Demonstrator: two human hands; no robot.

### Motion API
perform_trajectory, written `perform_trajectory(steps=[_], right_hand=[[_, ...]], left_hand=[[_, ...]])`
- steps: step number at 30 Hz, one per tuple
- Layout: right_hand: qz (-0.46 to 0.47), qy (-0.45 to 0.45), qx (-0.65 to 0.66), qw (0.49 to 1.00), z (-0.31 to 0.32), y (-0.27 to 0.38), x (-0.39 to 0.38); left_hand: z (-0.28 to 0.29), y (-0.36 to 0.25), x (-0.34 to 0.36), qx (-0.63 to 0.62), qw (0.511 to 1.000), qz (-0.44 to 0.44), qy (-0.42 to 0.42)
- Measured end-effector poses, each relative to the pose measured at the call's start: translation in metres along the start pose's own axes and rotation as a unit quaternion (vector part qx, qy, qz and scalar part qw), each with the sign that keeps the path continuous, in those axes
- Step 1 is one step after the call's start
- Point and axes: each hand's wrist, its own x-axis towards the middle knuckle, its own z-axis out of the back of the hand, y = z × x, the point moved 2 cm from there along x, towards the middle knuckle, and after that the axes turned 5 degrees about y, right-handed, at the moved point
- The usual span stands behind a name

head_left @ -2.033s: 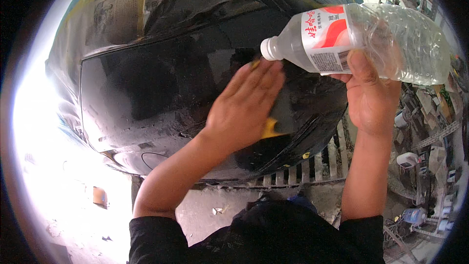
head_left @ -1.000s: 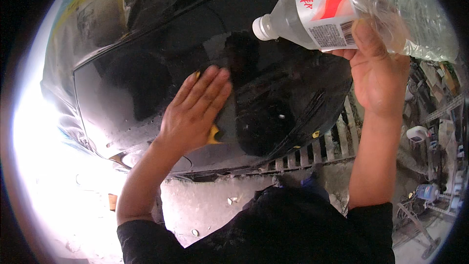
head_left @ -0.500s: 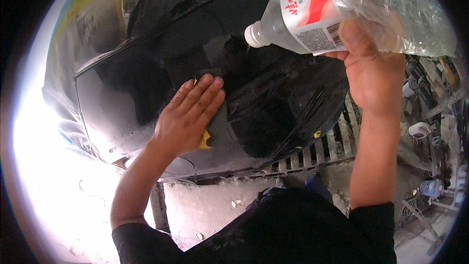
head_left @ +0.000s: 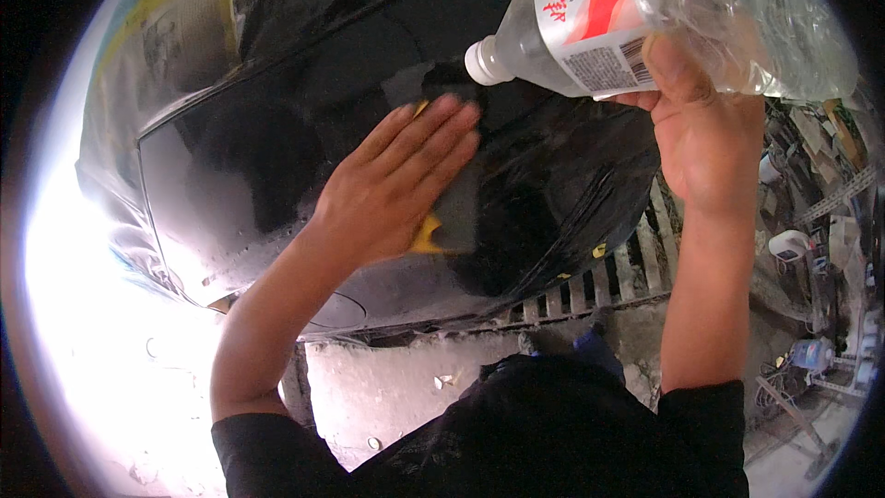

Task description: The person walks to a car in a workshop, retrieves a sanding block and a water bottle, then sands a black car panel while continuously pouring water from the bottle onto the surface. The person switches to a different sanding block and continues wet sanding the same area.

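My left hand [head_left: 396,175] lies over a glossy black, wet-looking vehicle panel [head_left: 267,166], its fingers straight and close together. Under them it grips a sheet of sandpaper [head_left: 428,237], pressed to the panel; yellow backing shows below the palm and by the fingertips, and most of the sheet is hidden. Up at the right, my right hand [head_left: 691,129] is closed around a clear plastic bottle [head_left: 530,41] with a white and red label. The uncapped bottle tilts, holding clear liquid, its mouth pointing left above the panel just beyond my left fingertips.
Plastic film and yellow-edged masking [head_left: 166,37] cover the area at the far left. A slatted grate [head_left: 627,272] runs along the panel's near right edge. Clutter on the right includes a white jug [head_left: 790,245] and a large blue-tinted bottle [head_left: 813,353]. Bright light washes out the left.
My left hand has slid right and away from me across the panel, carrying the sandpaper. The bottle in my right hand has turned slightly and stays in nearly the same place.
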Motion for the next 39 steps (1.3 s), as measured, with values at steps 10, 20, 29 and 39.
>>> perform_trajectory(steps=[10,20,29,39], right_hand=[[-0.010,-0.040,0.011,0.999,-0.002,0.005,0.002],[-0.013,-0.055,0.010,0.998,0.007,0.005,0.000],[-0.023,-0.054,0.019,0.998,0.006,0.006,0.001],[-0.016,-0.041,0.053,0.998,0.016,0.003,0.005]], left_hand=[[-0.005,-0.001,-0.011,-0.012,1.000,0.011,-0.004],[-0.010,-0.005,-0.019,-0.003,0.999,0.037,-0.014],[0.014,-0.024,0.044,-0.044,0.996,0.053,-0.063],[0.019,-0.030,0.076,-0.033,0.995,0.082,-0.055]])
